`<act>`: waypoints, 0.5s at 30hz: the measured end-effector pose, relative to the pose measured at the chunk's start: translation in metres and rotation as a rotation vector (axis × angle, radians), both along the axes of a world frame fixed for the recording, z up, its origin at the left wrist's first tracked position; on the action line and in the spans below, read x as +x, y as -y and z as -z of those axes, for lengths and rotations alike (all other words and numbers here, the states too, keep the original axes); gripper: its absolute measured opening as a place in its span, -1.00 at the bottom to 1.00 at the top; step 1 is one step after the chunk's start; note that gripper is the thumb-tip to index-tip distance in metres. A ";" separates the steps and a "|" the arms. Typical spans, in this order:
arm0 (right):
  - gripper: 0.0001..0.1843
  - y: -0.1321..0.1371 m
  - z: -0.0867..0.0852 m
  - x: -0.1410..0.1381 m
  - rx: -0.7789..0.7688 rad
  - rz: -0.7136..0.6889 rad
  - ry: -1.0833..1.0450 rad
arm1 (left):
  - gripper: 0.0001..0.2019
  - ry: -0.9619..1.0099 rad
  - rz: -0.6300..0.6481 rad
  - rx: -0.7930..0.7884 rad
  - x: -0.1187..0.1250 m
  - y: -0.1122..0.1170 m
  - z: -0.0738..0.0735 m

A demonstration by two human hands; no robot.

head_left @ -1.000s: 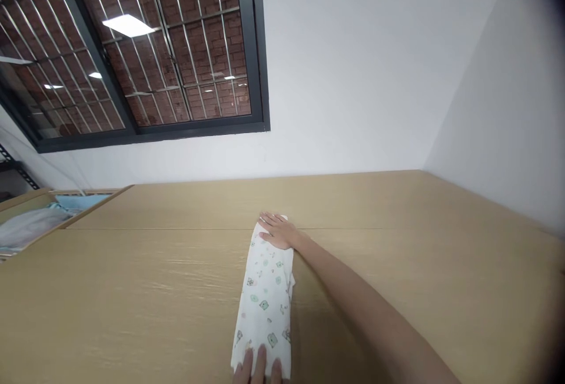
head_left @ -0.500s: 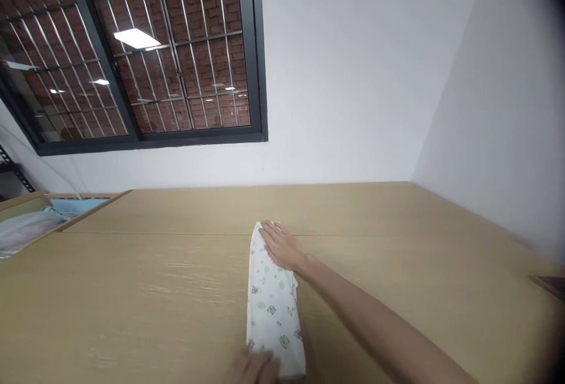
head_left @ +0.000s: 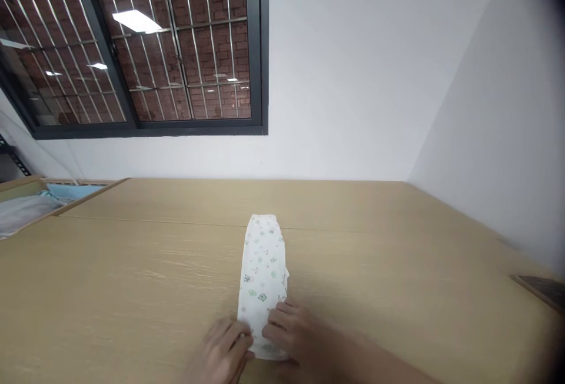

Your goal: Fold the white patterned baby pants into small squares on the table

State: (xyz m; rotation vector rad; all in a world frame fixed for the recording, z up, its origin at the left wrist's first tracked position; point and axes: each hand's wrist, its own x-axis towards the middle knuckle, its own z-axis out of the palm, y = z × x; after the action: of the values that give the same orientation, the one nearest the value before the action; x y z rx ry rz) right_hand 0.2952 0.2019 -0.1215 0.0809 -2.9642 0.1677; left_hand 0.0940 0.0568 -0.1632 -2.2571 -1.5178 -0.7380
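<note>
A white cloth [head_left: 262,266] with small green printed figures lies folded into a long narrow strip on the wooden table [head_left: 132,278], running away from me. Both hands rest on its near end. My left hand [head_left: 223,351] lies on the near left corner with fingers bent over the edge. My right hand [head_left: 295,334] presses on the near right part, fingers curled onto the fabric. The far end of the cloth lies free.
A wooden tray [head_left: 26,207] with light blue and grey fabric stands at the far left. A barred window [head_left: 145,48] is in the white wall behind. A dark flat object [head_left: 541,287] shows at the right table edge.
My right hand has drawn back from the cloth's far end to its near end, beside my left hand. The left hand has come further into view.
</note>
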 end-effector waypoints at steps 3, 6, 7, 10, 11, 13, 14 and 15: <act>-0.90 0.011 0.003 0.002 0.191 0.010 -0.054 | -0.74 -0.026 -0.032 0.030 0.002 -0.003 0.004; -0.83 0.022 -0.001 0.005 0.266 0.027 -0.079 | -0.76 -0.038 -0.068 0.031 0.004 -0.005 0.007; -0.80 0.025 -0.003 0.006 0.254 0.044 -0.074 | -0.77 -0.037 -0.077 0.029 0.004 -0.006 0.007; -0.71 0.029 -0.006 0.009 0.177 0.123 -0.033 | -0.77 -0.014 -0.096 0.019 0.005 -0.006 0.007; -0.68 0.029 -0.005 0.010 0.158 0.142 -0.019 | -0.77 0.003 -0.097 0.006 0.005 -0.005 0.006; -0.67 0.028 -0.003 0.011 0.118 0.165 0.002 | -0.79 0.048 -0.088 -0.036 0.006 -0.003 0.000; -0.68 0.027 -0.002 0.012 0.085 0.168 0.007 | -0.83 0.074 -0.076 -0.067 0.007 0.000 -0.005; -0.69 0.027 -0.002 0.014 0.034 0.175 0.008 | -0.89 0.099 -0.055 -0.112 0.008 0.003 -0.011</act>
State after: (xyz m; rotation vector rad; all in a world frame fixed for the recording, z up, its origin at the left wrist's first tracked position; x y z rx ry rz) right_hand 0.3091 0.1748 -0.1195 -0.1754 -2.9626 0.0951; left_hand 0.1024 0.0537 -0.1526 -2.2785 -1.7000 -0.7778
